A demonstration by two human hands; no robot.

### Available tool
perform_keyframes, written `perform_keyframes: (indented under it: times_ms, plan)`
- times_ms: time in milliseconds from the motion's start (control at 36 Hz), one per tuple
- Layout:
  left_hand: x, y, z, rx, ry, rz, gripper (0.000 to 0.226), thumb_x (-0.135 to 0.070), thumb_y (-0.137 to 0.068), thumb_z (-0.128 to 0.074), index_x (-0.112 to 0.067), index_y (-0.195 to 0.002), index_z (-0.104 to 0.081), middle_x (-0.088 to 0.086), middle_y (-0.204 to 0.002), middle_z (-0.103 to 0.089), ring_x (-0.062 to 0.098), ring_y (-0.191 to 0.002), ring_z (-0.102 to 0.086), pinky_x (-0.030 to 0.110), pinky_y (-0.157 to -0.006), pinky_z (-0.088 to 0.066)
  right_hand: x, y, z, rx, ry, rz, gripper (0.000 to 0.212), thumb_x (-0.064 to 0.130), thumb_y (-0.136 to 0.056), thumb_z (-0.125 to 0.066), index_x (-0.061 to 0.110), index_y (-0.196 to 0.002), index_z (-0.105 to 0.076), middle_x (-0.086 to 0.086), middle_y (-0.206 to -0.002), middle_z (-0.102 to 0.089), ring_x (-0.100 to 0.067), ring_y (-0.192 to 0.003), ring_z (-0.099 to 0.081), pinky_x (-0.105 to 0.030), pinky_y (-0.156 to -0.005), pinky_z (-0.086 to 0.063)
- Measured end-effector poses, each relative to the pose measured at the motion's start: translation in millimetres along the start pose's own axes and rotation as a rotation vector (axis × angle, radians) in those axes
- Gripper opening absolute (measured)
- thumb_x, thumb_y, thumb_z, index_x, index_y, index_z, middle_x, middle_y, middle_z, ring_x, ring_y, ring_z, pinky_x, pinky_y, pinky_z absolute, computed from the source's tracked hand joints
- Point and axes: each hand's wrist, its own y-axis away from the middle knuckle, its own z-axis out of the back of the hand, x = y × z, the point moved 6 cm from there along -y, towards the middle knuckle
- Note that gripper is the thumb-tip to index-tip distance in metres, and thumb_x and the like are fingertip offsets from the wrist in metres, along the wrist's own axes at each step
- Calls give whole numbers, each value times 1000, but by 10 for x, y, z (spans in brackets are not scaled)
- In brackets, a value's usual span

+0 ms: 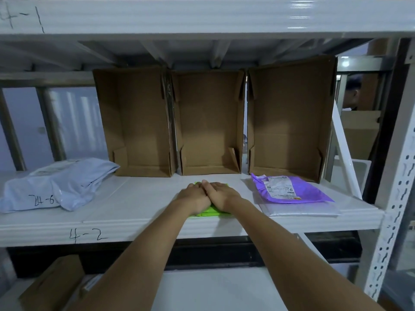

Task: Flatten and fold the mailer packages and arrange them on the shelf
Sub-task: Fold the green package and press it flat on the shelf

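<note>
The green mailer (210,212) lies near the front edge of the shelf (134,212), under the left hand (195,198) and right hand (221,195), which press it side by side with fingers straight and together.

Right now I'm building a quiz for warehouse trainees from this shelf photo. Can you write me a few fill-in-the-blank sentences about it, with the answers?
1. Both hands, the left hand and the right hand, press flat on a ____ mailer.
2. Behind the hands stand ____ open cardboard boxes side by side.
3. The purple mailer lies on the shelf to the ____ of the hands.
4. The shelf's front edge is marked ____ by hand.

Missing words: green; three; right; 4-2
</note>
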Motion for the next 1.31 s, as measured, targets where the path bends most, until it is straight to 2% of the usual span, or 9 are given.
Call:
perform_keyframes:
  times_ms: [111, 194, 333, 417, 528, 639, 972, 1167, 1306]
  plan:
    - [-87, 22, 28, -32, -63, -29, 49, -39, -100, -29, -23, -146, -31, 5, -146, -35, 24, -130, -35, 38, -108, -32, -18, 17, -1, -30, -29, 3, 69, 55, -100, -6, 19, -143, -46, -6, -146, -46, -22, -133, -40, -37, -106, -29]
    - [-52, 22, -8, -66, 18, -50, 46, -39, -99, -32, -22, -141, -38, 5, -142, -42, 23, -127, -41, 36, -108, -34, -4, 34, 2, -69, 9, 12, 67, 53, -101, -8, 16, -141, -47, -8, -145, -47, -22, -132, -41, -37, -106, -30]
    - [18, -38, -113, -7, 86, -78, 59, -50, -97, -30, -30, -152, -19, 0, -158, -20, 19, -144, -23, 37, -119, -20, 6, 33, -18, -62, 61, 11, 67, 54, -101, -8, 17, -151, -31, -6, -157, -29, -19, -145, -24, -38, -115, -20]
    - [46, -81, -131, 0, 95, -71, 60, -53, -93, -30, -32, -149, -25, 0, -155, -30, 19, -139, -31, 38, -115, -26, -23, 1, -34, -50, 61, -8, 68, 57, -100, -7, 20, -153, -29, -4, -159, -25, -19, -146, -20, -39, -117, -17]
    - [62, -97, -137, 11, 113, -68, 55, -50, -94, -31, -32, -146, -31, -2, -150, -37, 18, -133, -38, 37, -111, -32, -18, 8, -26, -36, 57, -4, 69, 56, -100, -7, 17, -147, -40, -8, -151, -40, -22, -138, -34, -40, -112, -26]
    - [59, -85, -120, 3, 142, -51, 48, -46, -95, -34, -30, -140, -41, -1, -140, -49, 20, -121, -48, 37, -103, -40, -18, 28, -12, -31, 39, -15, 71, 57, -99, -8, 16, -143, -44, -9, -146, -45, -23, -134, -40, -40, -108, -30]
    - [43, -73, -108, -2, 133, -56, 44, -42, -96, -33, -32, -137, -44, 1, -136, -52, 20, -116, -51, 36, -98, -43, -35, -6, -29, -29, 38, -25, 73, 59, -98, -5, 18, -143, -46, -9, -145, -47, -24, -132, -41, -40, -106, -31]
    - [29, -73, -84, 56, 93, -25, 48, -46, -96, -32, -26, -138, -43, 4, -137, -49, 22, -120, -48, 37, -101, -41, -87, -87, -46, 0, 88, -33, 75, 61, -96, -1, 21, -148, -38, -9, -150, -41, -25, -136, -36, -43, -109, -28]
    - [106, -113, -98, 67, 128, 8, 59, -54, -86, -33, -28, -136, -46, 3, -136, -51, 21, -116, -50, 38, -100, -42, -113, -82, -58, 10, 64, -24, 75, 62, -95, -1, 23, -149, -36, -7, -152, -38, -24, -139, -33, -44, -112, -26]
